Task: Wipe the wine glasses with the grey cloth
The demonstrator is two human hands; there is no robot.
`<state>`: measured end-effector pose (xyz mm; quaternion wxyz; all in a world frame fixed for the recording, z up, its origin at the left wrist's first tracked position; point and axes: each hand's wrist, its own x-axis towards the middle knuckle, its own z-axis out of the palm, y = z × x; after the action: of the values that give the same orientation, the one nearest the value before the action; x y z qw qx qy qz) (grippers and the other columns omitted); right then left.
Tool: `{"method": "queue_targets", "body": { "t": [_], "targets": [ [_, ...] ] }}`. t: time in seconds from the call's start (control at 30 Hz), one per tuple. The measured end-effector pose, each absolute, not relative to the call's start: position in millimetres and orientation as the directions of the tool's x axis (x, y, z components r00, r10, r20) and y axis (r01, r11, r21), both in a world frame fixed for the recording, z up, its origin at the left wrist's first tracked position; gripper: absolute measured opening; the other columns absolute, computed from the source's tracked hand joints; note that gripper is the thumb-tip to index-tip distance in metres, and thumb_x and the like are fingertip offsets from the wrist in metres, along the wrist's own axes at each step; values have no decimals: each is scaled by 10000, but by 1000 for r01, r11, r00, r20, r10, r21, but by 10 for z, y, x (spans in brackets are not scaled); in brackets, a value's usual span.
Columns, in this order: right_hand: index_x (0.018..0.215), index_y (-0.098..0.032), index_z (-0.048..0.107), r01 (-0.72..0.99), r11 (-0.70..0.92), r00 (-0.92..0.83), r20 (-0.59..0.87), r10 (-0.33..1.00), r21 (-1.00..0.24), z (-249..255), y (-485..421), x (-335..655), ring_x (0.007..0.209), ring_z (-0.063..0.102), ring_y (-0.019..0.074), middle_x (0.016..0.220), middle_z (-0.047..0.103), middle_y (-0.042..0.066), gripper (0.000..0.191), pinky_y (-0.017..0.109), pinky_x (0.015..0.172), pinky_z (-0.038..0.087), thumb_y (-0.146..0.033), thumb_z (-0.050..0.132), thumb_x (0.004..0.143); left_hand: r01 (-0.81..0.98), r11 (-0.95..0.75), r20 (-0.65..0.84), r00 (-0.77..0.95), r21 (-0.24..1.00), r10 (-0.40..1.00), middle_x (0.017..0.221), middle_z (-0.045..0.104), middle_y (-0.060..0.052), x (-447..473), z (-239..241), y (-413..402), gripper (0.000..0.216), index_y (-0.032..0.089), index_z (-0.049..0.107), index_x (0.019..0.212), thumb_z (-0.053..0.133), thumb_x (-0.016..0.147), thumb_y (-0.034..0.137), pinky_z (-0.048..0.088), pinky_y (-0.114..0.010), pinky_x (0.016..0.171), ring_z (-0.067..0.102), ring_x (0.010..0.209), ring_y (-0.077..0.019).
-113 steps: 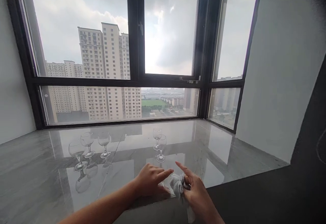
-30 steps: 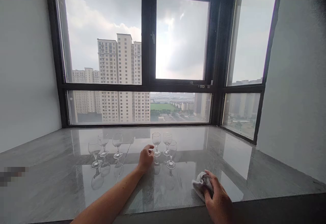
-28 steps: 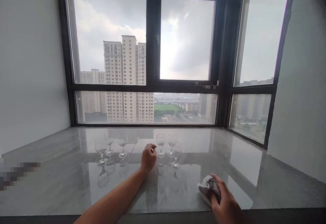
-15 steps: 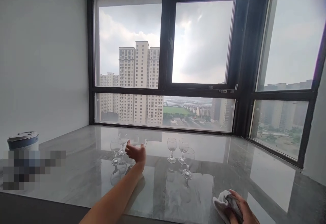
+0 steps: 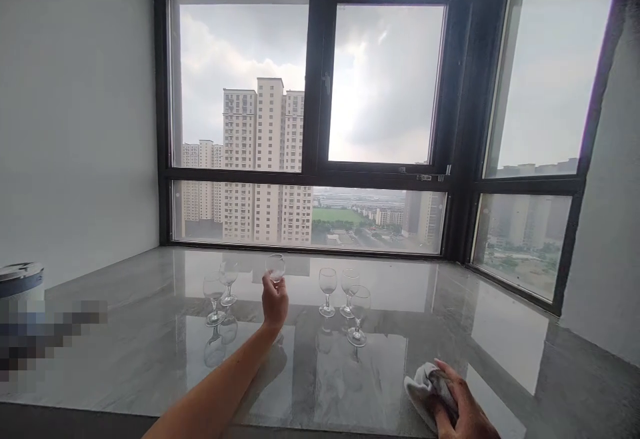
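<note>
My left hand (image 5: 275, 300) reaches out over the sill, its fingers closed round the lower part of a clear wine glass (image 5: 275, 266); the stem and foot are hidden by the hand. To its left stand two more stemmed glasses, a nearer wine glass (image 5: 214, 289) and a farther wine glass (image 5: 229, 278). On the right is a group of three upright glasses: a left one (image 5: 327, 282), a back one (image 5: 350, 284) and a front one (image 5: 359, 306). At the lower right, my right hand (image 5: 460, 402) grips a crumpled grey-white cloth (image 5: 425, 389) low over the sill.
The glossy grey marble sill (image 5: 145, 332) mirrors the glasses and window. A white tub with a blue band (image 5: 21, 282) sits at the far left beside a pixelated patch. Dark window frames (image 5: 310, 176) close off the back, with a wall (image 5: 80, 126) on the left.
My left hand has gone from loosely spread fingers beside the glasses to closed round one glass. My right hand still holds the cloth. The whole view has shifted slightly.
</note>
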<state>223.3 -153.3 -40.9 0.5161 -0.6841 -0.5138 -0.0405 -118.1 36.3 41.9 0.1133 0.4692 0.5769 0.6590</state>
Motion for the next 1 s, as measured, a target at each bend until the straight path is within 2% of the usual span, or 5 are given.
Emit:
{"method": "queue_targets", "body": {
  "t": [0.17,0.4,0.63,0.8,1.0],
  "targets": [
    [1282,-275,561,671,99,524,565,637,-734,-99,-1704,2176,1041,661,309,1108,707,79,491,368,765,518,-523,482,865,486,-769,847,103,414,521,894,694,-54,-711,428,-109,449,192,446,1378,461,966,371,512,-280,702,663,775,-185],
    [1339,-266,510,508,163,649,500,573,-846,298,-1945,1928,963,684,274,1081,707,74,625,311,713,531,-600,604,819,210,-976,695,710,-54,114,715,706,-4,-285,313,-564,312,207,610,1195,594,937,381,446,-242,616,625,583,-138],
    [1254,-211,544,123,358,569,361,739,-926,363,-1905,1670,859,665,234,991,701,71,637,286,699,516,-586,708,765,176,-981,686,703,85,185,703,699,-21,-278,325,-601,290,196,666,1053,559,957,448,419,-237,629,626,615,-146],
    [1331,-197,451,-245,237,425,115,898,-940,245,-1817,1575,567,564,171,838,686,37,861,251,478,439,-552,828,644,193,-926,663,652,325,369,700,667,-33,-211,318,-668,276,170,647,855,508,970,379,406,-217,618,590,625,-131],
    [1259,-189,514,-337,349,543,123,831,-874,215,-1794,1240,620,600,179,821,687,40,807,233,499,442,-545,846,615,186,-778,497,676,600,544,648,652,7,-190,298,-670,159,162,677,867,531,908,208,418,-196,615,574,598,-110]
  ]
}}
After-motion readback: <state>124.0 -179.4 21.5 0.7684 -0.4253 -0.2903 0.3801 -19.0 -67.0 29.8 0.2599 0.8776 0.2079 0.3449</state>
